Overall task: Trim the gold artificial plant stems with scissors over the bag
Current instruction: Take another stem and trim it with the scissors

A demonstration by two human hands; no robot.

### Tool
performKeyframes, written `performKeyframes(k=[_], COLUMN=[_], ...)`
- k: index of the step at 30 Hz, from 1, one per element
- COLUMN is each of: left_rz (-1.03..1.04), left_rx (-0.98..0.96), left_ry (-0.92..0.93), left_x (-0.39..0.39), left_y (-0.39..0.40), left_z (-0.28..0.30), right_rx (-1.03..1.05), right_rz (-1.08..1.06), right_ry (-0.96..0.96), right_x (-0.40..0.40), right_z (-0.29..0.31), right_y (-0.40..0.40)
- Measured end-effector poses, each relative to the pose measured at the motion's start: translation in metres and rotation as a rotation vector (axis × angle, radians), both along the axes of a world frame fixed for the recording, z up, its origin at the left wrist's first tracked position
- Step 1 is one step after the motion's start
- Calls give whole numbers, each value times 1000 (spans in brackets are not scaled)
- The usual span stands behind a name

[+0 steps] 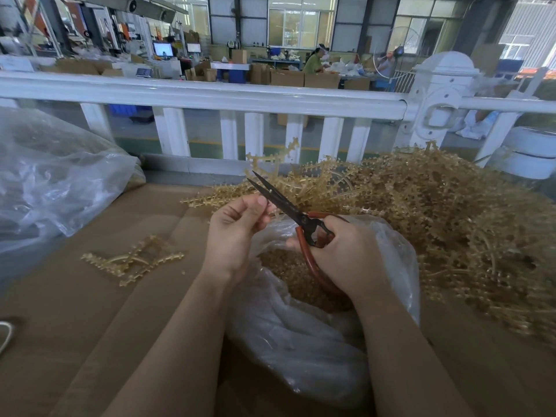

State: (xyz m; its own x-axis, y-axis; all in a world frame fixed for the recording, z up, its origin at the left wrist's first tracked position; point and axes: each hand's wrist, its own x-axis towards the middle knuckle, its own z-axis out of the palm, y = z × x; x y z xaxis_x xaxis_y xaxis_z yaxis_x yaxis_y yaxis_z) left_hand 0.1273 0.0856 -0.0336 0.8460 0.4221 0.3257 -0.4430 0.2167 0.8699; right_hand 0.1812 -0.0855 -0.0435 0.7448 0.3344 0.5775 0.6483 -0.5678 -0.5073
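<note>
Judging by its thin, springy look, a gold stem [272,173] is pinched by the left hand [237,233] above the bag [391,254]; scissors [288,209] are gripped by the right hand [346,254], blades slightly parted; light, stiff plastic is best held near the cut.

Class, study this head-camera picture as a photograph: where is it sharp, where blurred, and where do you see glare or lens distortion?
Head view: the scissors and both hands, left hand and right hand, are fairly sharp; the gold stem pile smears toward the right edge; the white railing bows from wide-angle distortion; the clear bag shows soft sheen; the far windows are bright, slightly washed out.
</note>
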Motion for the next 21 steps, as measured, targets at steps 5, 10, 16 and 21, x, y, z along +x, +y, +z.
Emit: performKeyframes(k=[5,10,16,21], left_rz=[38,81,64,-47], left_rx=[3,-2,88,163], left_ry=[18,60,108,137], left_x=[0,2,2,2], left_y=[1,-1,-11,-17], left_z=[0,-1,-2,-1], right_rx=[-28,119,251,328], right_rz=[-15,24,61,98], right_ry=[10,157,340,397], right_x=[0,-3,-1,0], right_z=[-1,1,2,0], right_y=[0,-2,5,13])
